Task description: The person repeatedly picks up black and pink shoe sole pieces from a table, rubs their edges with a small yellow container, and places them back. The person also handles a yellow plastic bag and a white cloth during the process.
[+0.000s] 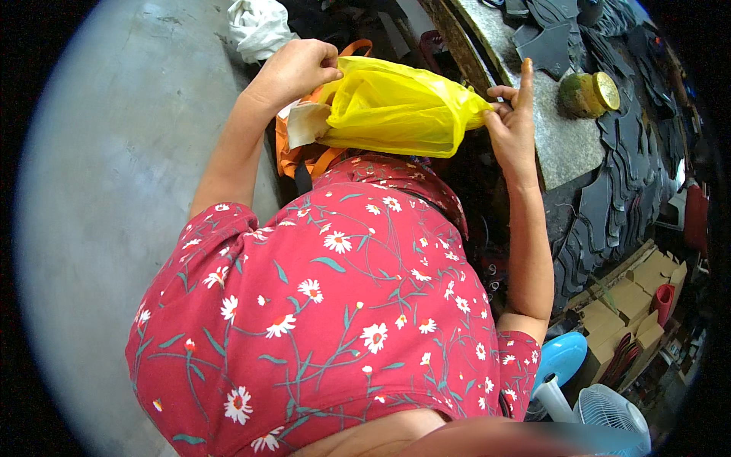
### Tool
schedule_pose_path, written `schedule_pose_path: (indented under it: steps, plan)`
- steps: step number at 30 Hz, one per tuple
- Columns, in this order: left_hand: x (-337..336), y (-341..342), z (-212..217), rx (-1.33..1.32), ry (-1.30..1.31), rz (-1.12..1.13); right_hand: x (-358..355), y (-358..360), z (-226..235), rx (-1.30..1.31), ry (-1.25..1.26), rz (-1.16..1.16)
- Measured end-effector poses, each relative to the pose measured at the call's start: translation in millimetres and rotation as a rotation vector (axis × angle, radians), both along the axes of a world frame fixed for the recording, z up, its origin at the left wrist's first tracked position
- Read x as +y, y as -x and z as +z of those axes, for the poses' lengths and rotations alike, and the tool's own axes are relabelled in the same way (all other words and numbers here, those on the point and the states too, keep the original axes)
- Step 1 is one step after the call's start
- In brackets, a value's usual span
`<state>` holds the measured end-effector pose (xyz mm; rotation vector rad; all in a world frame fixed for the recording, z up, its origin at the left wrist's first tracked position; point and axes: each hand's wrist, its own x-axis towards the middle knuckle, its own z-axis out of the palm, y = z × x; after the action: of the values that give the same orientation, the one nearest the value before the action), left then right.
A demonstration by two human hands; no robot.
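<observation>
A thin bright yellow plastic bag (396, 107) is stretched sideways in front of my lap. My left hand (301, 70) pinches its left edge between thumb and fingers. At the opposite end, my right hand (512, 126) grips a gathered corner with thumb and fingers, while the index finger points upward with an orange stain on its tip. Under the yellow bag's left part lies an orange bag (283, 148) with straps. A whitish sheet-like piece (308, 124) sticks out between the two; whether it is paper or cloth I cannot tell. The yellow bag's inside is hidden.
To the right, a grey slab (567, 145) carries a yellow-green jar (585, 95) with a yellow lid. Dark cut pieces (620, 183) lie in overlapping rows beyond. Cardboard boxes (632, 293), a blue round object (562, 356) and a white fan (609, 411) stand lower right. White cloth (259, 29) sits upper left.
</observation>
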<state>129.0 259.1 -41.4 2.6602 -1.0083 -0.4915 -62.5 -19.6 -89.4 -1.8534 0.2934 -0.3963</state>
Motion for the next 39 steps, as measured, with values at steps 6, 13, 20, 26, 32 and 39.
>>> schedule_pose_path:
  steps: [6, 13, 20, 26, 32, 39]
  plan:
    - [18, -10, -65, -0.039, 0.095, -0.074, 0, -8, -3, 0.038, 0.084, -0.026]
    - [6, -21, -111, 0.598, 0.380, 0.207, 22, -30, 25, -0.282, 0.576, -0.124]
    - [3, -5, -70, 0.853, 0.533, 0.316, 77, -41, 36, -0.388, 0.530, 0.257]
    - [13, -34, -66, 0.766, 0.674, 0.284, 73, -68, -5, 0.109, 0.721, 0.159]
    - [0, -36, -48, 0.320, 0.505, 0.214, 42, -67, -8, 0.012, 0.691, 0.109]
    - [6, -6, -21, 0.571, 0.504, -0.151, 38, -69, 20, -0.082, 0.397, 0.064]
